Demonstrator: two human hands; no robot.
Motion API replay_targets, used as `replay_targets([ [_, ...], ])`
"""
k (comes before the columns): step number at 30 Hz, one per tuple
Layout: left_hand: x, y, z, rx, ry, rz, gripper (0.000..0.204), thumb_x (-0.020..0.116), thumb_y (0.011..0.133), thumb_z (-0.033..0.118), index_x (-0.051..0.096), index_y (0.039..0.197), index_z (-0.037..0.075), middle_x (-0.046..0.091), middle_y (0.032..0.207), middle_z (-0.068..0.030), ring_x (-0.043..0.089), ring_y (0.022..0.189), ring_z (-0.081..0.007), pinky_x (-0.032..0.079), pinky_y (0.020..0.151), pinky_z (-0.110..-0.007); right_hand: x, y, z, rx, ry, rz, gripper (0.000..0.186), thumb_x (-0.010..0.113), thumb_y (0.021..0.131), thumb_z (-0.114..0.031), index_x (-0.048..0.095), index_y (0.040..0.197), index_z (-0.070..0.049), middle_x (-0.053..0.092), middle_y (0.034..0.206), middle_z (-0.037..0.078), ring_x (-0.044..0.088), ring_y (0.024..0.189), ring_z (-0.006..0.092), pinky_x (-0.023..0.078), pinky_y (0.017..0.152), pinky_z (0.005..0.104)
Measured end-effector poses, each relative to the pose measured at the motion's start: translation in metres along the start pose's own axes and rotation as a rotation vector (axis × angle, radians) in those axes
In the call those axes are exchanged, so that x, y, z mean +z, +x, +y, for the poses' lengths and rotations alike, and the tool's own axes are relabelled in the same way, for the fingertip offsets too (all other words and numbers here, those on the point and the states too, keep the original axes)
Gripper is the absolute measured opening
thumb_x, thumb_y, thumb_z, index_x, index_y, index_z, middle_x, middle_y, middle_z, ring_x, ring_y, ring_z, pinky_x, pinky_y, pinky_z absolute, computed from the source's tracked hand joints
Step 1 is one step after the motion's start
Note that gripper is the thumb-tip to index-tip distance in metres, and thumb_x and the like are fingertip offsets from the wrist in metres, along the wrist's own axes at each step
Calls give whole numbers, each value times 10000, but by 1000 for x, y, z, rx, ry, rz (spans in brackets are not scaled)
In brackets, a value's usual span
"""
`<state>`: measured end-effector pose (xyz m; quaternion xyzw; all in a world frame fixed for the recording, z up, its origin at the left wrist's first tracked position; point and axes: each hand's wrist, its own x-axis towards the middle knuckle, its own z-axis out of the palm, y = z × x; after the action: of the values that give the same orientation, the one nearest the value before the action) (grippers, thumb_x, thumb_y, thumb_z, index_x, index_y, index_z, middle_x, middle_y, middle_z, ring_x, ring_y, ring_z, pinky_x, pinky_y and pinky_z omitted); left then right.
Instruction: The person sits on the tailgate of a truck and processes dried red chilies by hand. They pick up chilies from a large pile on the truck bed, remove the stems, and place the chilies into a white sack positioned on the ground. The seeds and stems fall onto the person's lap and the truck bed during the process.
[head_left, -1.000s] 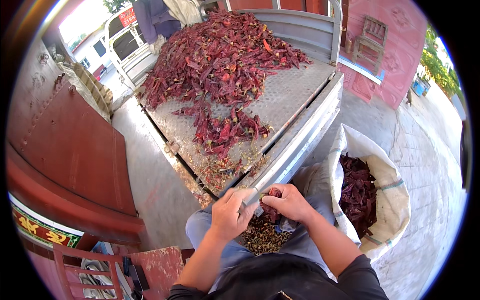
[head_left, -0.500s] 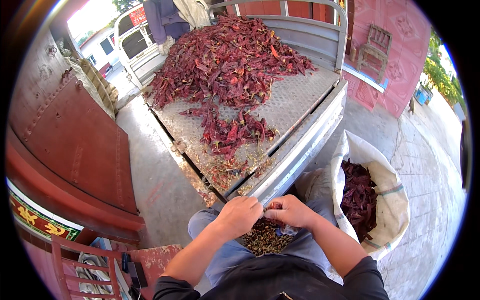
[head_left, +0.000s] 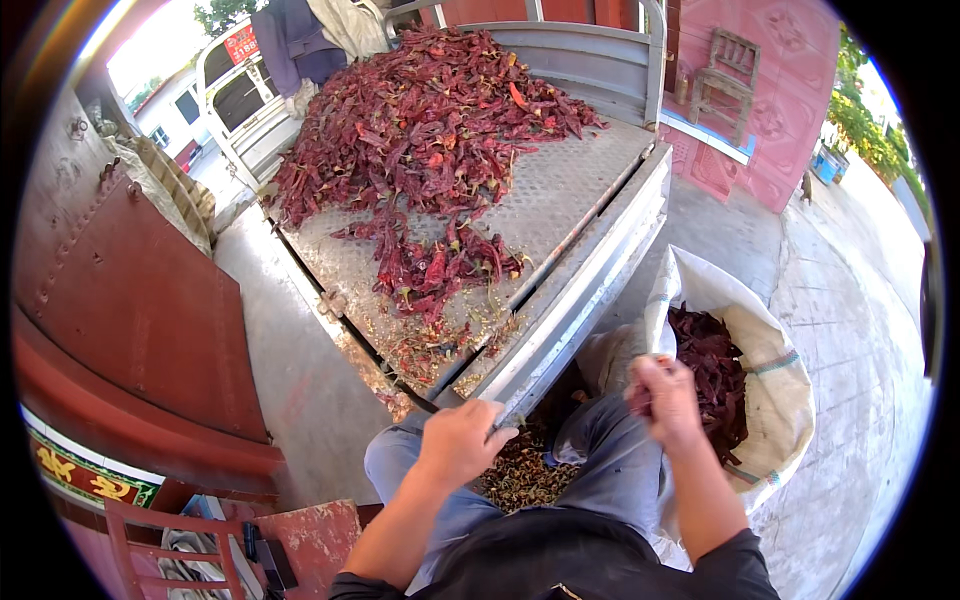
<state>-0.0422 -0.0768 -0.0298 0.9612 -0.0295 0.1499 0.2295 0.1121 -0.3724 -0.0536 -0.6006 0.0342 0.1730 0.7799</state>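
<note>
Two hands [head_left: 458, 440] [head_left: 668, 400], one open sack [head_left: 782, 400], one large pepper heap [head_left: 410, 130], one truck bed [head_left: 562, 190].

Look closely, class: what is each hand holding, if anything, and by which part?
Right hand: dried red pepper, gripped part too blurred to tell. Left hand: nothing visibly held.

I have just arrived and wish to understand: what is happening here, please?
A person is working with dried, dark-red peppers, heaped on a grey metal truck bed. The blurred right hand holds a dark-red piece, probably pepper, by the left rim of a white woven sack containing more peppers. The left hand, thumb apart from fingers, is near the bed's corner. Small brown-yellow scraps show between the person's legs.
</note>
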Motion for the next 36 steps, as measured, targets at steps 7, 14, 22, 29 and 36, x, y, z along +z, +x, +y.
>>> replay_targets([
  [7,-31,79,-90,-215,226,340,281,707,930,217,707,1200,136,722,1018,-114,711,873,-344,560,776,-475,-136,9,-14,-511,-1106,521,305,697,953,-147,704,1190,45,720,1079,132,684,1014,218,540,910,348],
  [14,-43,110,-135,-293,437,105,207,654,960,214,727,1149,170,692,1040,-95,705,931,-346,560,788,-495,-80,-13,-7,-423,-510,247,206,668,965,-71,715,1123,53,725,987,78,668,892,128,536,818,283],
  [22,-33,47,-83,-28,89,410,105,727,895,58,754,995,67,737,943,-134,718,857,-331,569,752,-415,40,-17,-1,-40,-327,-290,258,617,1023,-161,692,1171,36,726,993,91,717,851,155,564,755,290],
  [29,-15,13,-57,-49,-80,465,127,720,880,2,749,998,40,738,952,-136,730,857,-321,581,762,-395,169,8,9,367,-143,-541,367,605,1071,-281,639,1302,2,728,1105,116,740,900,204,578,755,318],
  [36,-16,19,-56,-62,-304,448,241,761,872,55,733,1111,52,729,995,-142,720,860,-328,583,759,-392,216,28,28,349,-180,-488,342,669,1021,-275,665,1224,1,738,974,76,700,721,142,539,620,274],
])
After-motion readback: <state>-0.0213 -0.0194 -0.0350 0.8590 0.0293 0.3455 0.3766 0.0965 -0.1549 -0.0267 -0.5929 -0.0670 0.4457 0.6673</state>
